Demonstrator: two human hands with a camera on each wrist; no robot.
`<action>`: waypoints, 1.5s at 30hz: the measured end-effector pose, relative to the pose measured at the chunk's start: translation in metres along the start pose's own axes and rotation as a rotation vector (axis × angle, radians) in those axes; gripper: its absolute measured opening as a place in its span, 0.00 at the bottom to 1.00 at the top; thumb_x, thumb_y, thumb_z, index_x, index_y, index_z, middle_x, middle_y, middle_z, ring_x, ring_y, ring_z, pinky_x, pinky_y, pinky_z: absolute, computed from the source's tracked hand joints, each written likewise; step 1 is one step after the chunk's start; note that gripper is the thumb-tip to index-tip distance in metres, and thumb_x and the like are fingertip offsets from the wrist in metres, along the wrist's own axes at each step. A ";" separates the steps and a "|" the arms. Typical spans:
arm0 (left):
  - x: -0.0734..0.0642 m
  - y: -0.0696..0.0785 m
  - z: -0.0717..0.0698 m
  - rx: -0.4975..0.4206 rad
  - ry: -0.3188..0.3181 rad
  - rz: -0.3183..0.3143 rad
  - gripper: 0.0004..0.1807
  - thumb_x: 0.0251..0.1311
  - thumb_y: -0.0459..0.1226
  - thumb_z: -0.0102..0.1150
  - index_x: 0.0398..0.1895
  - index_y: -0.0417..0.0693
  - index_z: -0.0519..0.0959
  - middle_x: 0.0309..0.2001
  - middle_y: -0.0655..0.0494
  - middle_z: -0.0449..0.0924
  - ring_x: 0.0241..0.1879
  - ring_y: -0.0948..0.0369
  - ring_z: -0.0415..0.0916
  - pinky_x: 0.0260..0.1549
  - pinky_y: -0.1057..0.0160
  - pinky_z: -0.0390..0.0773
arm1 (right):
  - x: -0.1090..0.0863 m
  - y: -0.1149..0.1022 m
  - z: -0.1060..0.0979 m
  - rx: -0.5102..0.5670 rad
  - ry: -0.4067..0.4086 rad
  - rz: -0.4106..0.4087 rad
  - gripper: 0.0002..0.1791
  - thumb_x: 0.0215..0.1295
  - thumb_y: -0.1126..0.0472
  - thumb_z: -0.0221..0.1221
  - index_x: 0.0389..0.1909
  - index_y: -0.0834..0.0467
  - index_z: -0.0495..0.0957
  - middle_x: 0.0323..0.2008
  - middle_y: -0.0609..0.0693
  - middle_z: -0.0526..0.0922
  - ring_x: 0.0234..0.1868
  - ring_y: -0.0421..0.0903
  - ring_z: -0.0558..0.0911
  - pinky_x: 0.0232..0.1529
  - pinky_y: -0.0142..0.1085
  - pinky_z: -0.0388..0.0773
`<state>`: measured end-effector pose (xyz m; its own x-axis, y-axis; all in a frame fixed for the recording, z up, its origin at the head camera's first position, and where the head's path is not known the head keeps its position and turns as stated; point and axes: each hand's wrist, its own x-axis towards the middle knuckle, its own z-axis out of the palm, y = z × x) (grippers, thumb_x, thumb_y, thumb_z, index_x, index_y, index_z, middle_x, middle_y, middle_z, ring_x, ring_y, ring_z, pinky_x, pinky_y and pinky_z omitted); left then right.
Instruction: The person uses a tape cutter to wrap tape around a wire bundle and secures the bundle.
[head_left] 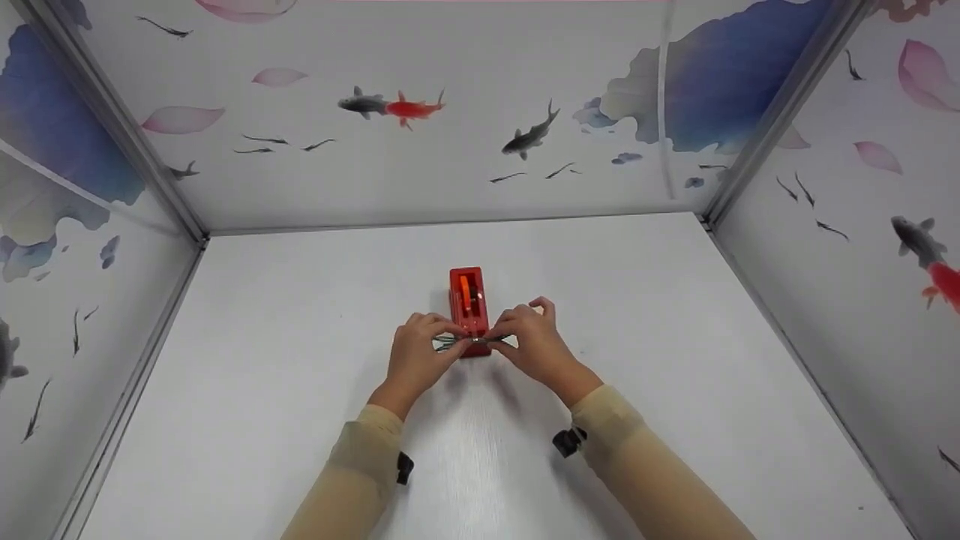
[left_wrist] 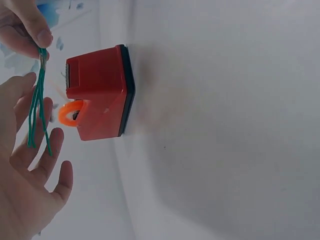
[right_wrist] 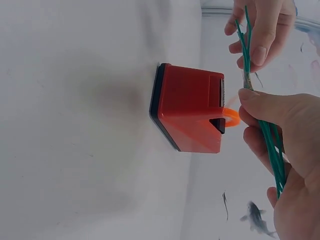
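Note:
A bundle of thin green wires (right_wrist: 271, 150) is held sideways between both hands, just above the near end of a red tape dispenser (head_left: 472, 319). A shiny, clear-looking band circles the bundle's middle. My right hand (head_left: 536, 341) pinches the bundle beside that band, thumb on top, with long strands running back under the palm. On the other side, my left hand (head_left: 416, 352) has thumb and a finger on either side of the strands, its other fingers spread behind the loose ends. The dispenser stands upright with an orange tape core (left_wrist: 64, 114) in its slot and a toothed cutting edge.
A white table (head_left: 300, 315) spreads beneath the hands. Printed panels with fish and petals enclose it at the back (head_left: 465, 172), left and right, with metal rails along the corners. A small black device (head_left: 568, 442) sits under the right wrist, and another (head_left: 405, 469) under the left.

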<state>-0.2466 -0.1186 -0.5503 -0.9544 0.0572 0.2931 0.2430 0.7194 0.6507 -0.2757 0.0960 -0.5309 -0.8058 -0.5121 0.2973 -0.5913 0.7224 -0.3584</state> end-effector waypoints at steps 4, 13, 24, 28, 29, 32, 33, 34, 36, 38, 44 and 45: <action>0.000 -0.001 0.001 -0.003 -0.051 -0.038 0.08 0.61 0.47 0.73 0.42 0.62 0.91 0.42 0.65 0.87 0.47 0.60 0.76 0.52 0.52 0.73 | -0.001 0.002 0.001 -0.027 0.048 -0.047 0.09 0.59 0.60 0.75 0.40 0.46 0.93 0.34 0.41 0.88 0.43 0.43 0.81 0.65 0.57 0.57; 0.001 0.001 0.001 -0.034 -0.096 -0.069 0.08 0.63 0.46 0.72 0.41 0.58 0.91 0.39 0.63 0.89 0.44 0.60 0.76 0.49 0.54 0.71 | -0.002 0.004 0.001 -0.066 0.110 -0.100 0.09 0.59 0.61 0.75 0.40 0.46 0.93 0.33 0.42 0.89 0.41 0.43 0.81 0.64 0.57 0.60; 0.001 -0.001 0.000 -0.009 -0.093 -0.060 0.08 0.60 0.45 0.75 0.40 0.57 0.92 0.36 0.63 0.88 0.43 0.61 0.76 0.52 0.53 0.73 | -0.001 0.002 0.003 -0.068 0.036 -0.012 0.09 0.58 0.57 0.76 0.40 0.44 0.93 0.33 0.40 0.90 0.40 0.40 0.83 0.66 0.58 0.59; 0.000 -0.003 -0.002 -0.011 -0.076 -0.060 0.08 0.58 0.44 0.76 0.40 0.58 0.92 0.35 0.63 0.88 0.43 0.61 0.75 0.52 0.53 0.73 | -0.001 0.000 0.004 -0.045 -0.006 0.033 0.09 0.60 0.56 0.75 0.41 0.43 0.92 0.34 0.40 0.90 0.40 0.39 0.84 0.68 0.58 0.58; -0.001 -0.003 -0.002 -0.016 -0.074 -0.061 0.08 0.57 0.43 0.77 0.39 0.58 0.92 0.35 0.64 0.88 0.43 0.61 0.75 0.52 0.53 0.73 | -0.001 0.000 0.005 -0.043 -0.009 0.041 0.09 0.61 0.56 0.74 0.42 0.43 0.92 0.34 0.39 0.90 0.41 0.39 0.84 0.68 0.58 0.57; -0.002 -0.004 -0.002 -0.031 -0.074 -0.064 0.08 0.57 0.43 0.77 0.39 0.58 0.92 0.35 0.65 0.88 0.42 0.62 0.75 0.51 0.54 0.74 | -0.003 0.000 0.006 -0.029 -0.012 0.063 0.08 0.61 0.56 0.74 0.41 0.43 0.92 0.34 0.39 0.90 0.41 0.39 0.84 0.68 0.59 0.56; -0.002 -0.005 -0.001 -0.035 -0.073 -0.064 0.08 0.57 0.43 0.77 0.39 0.59 0.92 0.35 0.65 0.88 0.42 0.62 0.75 0.51 0.54 0.73 | -0.004 0.000 0.006 -0.025 -0.013 0.069 0.08 0.61 0.56 0.74 0.41 0.43 0.92 0.34 0.39 0.90 0.41 0.39 0.84 0.68 0.59 0.55; -0.002 -0.005 -0.001 -0.038 -0.070 -0.063 0.08 0.56 0.42 0.77 0.39 0.58 0.92 0.35 0.65 0.88 0.42 0.62 0.75 0.51 0.54 0.73 | -0.005 0.000 0.006 -0.018 -0.013 0.075 0.08 0.61 0.56 0.74 0.41 0.43 0.92 0.34 0.39 0.90 0.41 0.39 0.84 0.68 0.59 0.55; -0.002 -0.006 0.000 -0.040 -0.061 -0.061 0.08 0.56 0.42 0.77 0.39 0.58 0.92 0.35 0.65 0.88 0.42 0.62 0.75 0.51 0.54 0.73 | -0.006 -0.001 0.006 0.002 -0.010 0.083 0.08 0.62 0.56 0.74 0.41 0.43 0.92 0.34 0.39 0.90 0.42 0.39 0.84 0.68 0.58 0.55; -0.002 -0.006 0.000 -0.038 -0.049 -0.051 0.08 0.55 0.41 0.78 0.39 0.57 0.92 0.34 0.65 0.87 0.43 0.61 0.76 0.52 0.54 0.73 | -0.006 -0.001 0.006 0.019 -0.006 0.088 0.07 0.62 0.56 0.74 0.41 0.44 0.92 0.35 0.40 0.91 0.42 0.40 0.84 0.68 0.58 0.55; -0.002 -0.004 0.000 -0.012 -0.012 -0.013 0.07 0.54 0.39 0.79 0.37 0.56 0.93 0.33 0.63 0.87 0.44 0.60 0.77 0.53 0.51 0.74 | -0.006 0.001 0.006 0.020 0.014 0.073 0.08 0.60 0.56 0.75 0.40 0.46 0.91 0.35 0.40 0.91 0.40 0.41 0.84 0.66 0.58 0.56; -0.002 -0.004 0.000 -0.007 -0.005 -0.005 0.07 0.53 0.39 0.79 0.37 0.56 0.93 0.33 0.62 0.87 0.44 0.60 0.78 0.53 0.51 0.75 | -0.006 0.001 0.006 0.024 0.013 0.075 0.08 0.60 0.56 0.75 0.41 0.46 0.91 0.35 0.40 0.91 0.40 0.40 0.84 0.66 0.58 0.56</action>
<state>-0.2457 -0.1213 -0.5534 -0.9564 0.0571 0.2866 0.2396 0.7147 0.6571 -0.2721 0.0973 -0.5382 -0.8476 -0.4506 0.2801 -0.5298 0.7473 -0.4009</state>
